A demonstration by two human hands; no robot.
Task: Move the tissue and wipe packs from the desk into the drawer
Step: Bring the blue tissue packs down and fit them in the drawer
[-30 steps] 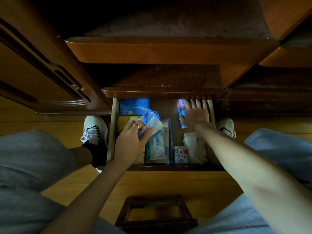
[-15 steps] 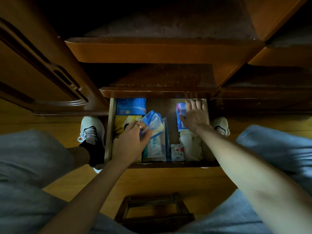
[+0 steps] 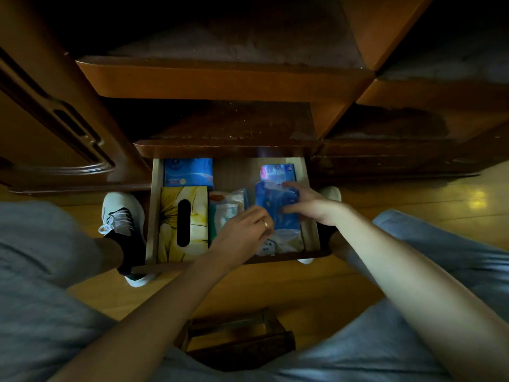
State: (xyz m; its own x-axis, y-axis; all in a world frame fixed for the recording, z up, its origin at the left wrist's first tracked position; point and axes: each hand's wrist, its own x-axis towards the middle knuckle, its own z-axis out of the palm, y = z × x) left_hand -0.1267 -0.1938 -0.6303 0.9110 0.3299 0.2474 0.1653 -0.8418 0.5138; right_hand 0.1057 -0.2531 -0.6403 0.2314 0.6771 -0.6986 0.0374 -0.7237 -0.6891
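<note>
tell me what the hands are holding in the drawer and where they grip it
Both hold one blue soft pack: the right hand grips its right edge, the left hand its lower left edge, fingertips hidden.

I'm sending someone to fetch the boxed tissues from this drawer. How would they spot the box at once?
Look in the open wooden drawer under the desk. Along its left wall lies the yellow tissue box, beside the white wipe pack. It is the only rigid carton there, with a dark oval slot in its top; the neighbours are soft plastic packs.
</note>
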